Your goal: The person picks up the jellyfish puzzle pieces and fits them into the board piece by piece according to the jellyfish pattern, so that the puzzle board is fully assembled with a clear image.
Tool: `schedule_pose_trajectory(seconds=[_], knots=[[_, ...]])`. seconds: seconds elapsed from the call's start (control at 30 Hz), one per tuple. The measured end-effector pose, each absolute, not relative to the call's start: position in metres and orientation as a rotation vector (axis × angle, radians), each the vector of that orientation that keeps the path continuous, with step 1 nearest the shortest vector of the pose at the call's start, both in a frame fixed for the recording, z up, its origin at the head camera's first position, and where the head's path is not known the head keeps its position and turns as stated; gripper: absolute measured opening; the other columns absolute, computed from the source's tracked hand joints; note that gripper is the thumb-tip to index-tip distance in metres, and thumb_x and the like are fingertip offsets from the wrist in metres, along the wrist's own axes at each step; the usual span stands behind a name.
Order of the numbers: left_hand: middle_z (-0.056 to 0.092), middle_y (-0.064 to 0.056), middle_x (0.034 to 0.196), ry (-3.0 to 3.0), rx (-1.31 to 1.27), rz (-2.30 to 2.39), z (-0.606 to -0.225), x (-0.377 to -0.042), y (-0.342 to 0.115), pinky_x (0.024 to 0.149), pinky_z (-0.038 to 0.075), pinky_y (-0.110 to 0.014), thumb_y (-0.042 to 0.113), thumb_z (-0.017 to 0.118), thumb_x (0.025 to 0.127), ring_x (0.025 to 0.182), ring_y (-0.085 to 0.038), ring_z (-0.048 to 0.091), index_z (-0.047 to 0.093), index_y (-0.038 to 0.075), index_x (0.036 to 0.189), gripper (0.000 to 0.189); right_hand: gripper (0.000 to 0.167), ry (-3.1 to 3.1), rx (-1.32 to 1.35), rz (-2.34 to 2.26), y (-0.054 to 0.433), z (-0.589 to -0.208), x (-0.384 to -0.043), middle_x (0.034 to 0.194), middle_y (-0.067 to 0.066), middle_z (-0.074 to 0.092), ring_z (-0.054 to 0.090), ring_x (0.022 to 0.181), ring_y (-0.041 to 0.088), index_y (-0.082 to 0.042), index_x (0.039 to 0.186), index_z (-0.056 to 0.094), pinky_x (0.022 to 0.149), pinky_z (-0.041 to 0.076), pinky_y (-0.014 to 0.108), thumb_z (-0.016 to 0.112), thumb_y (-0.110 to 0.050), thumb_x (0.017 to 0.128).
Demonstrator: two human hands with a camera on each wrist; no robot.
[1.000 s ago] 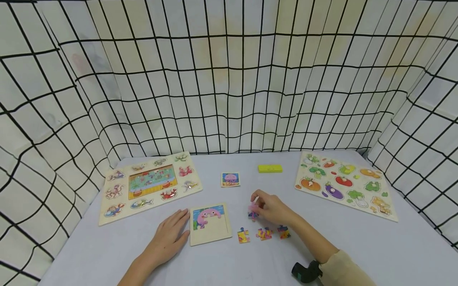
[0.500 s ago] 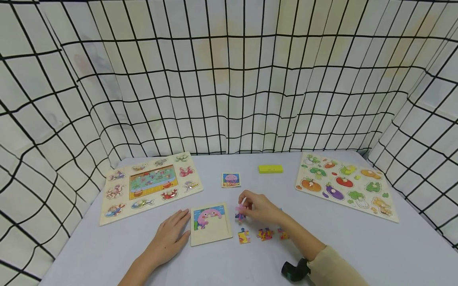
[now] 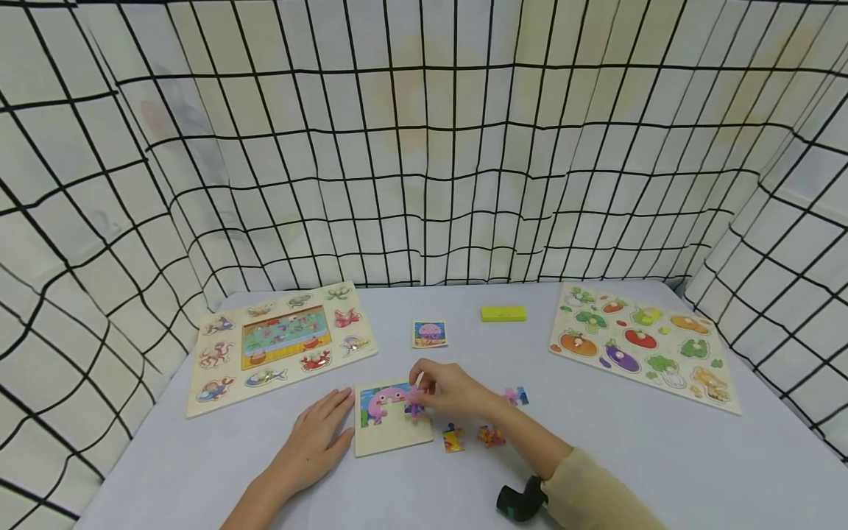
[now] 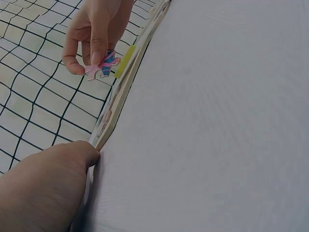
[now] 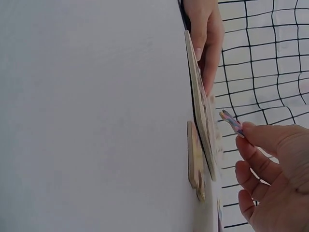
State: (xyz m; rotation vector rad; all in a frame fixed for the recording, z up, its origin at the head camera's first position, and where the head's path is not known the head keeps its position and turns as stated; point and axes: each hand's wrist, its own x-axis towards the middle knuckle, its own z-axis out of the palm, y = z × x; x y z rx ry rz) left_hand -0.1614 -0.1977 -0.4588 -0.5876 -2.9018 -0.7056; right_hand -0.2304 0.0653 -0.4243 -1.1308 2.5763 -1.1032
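Observation:
My right hand [image 3: 453, 390] pinches a pink and blue jigsaw piece [image 3: 414, 403] between thumb and forefinger, above the right side of a wooden puzzle board [image 3: 391, 440]. The right wrist view shows the same piece [image 5: 232, 123] held clear of the board. Across the board's upper part lies a partly filled picture of a pink sea creature; its lower part is bare wood. Along the left edge my left hand [image 3: 311, 445] lies flat with fingers extended, its fingertips touching the board. Loose pieces rest to the right: a yellow one [image 3: 453, 439], an orange one [image 3: 491, 436] and a pink-blue one [image 3: 517, 396].
A small jellyfish picture card [image 3: 430, 334] and a yellow block [image 3: 503, 314] lie behind the board. At the back left is a sea-animal board [image 3: 281, 375], at the back right a vegetable board [image 3: 645, 346]. Black netting over white cloth [image 3: 424, 184] encloses the table.
My right hand has carried the pinched piece leftward from beside the board to over its right side. The left hand stays in place.

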Motion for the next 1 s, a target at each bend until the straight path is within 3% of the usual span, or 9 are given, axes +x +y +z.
schedule_pose_trajectory(seconds=[1.0], knots=[[0.038,-0.011,0.142,-2.873,-0.606,-0.685,-0.459,-0.161,-0.198,0.102,0.022,-0.055,0.02,0.059,0.089,0.132,-0.032,0.028,0.043,0.001,0.135,0.052,0.019,2.585,-1.149,-1.033,0.032,-0.435,-0.236,0.074,-0.011,0.053,0.047,0.066,0.003,-0.016,0.098,0.057,0.057,0.042,0.014,0.067,-0.024,0.084]])
